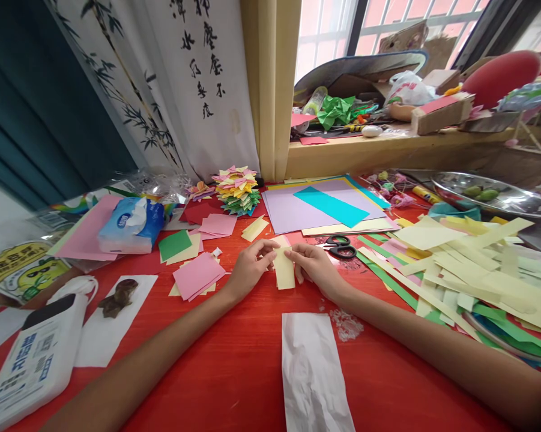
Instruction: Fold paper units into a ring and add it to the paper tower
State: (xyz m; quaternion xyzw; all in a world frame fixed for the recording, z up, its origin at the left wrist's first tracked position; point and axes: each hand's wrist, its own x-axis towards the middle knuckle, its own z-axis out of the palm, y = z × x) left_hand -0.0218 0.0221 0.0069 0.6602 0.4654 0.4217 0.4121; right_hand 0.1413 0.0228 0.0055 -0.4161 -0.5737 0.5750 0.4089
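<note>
Both my hands pinch a small pale yellow paper strip (pixel 284 271) over the red table (pixel 234 360). My left hand (pixel 251 266) grips its upper left edge with fingers curled. Fingertips of my right hand (pixel 313 265) are pressed together on its upper right edge. The strip lies mostly flat, its lower end free. Black-handled scissors (pixel 341 246) rest just behind my right hand. A stack of pink paper squares (pixel 198 275) lies left of my left hand.
A pile of yellow and green paper strips (pixel 468 270) fills the right side. Large coloured sheets (pixel 328 207) and a folded paper cluster (pixel 237 190) lie behind. A tissue pack (pixel 132 224), wet-wipe pack (pixel 36 360), white paper (pixel 313 372) and metal bowl (pixel 490 195) also sit around.
</note>
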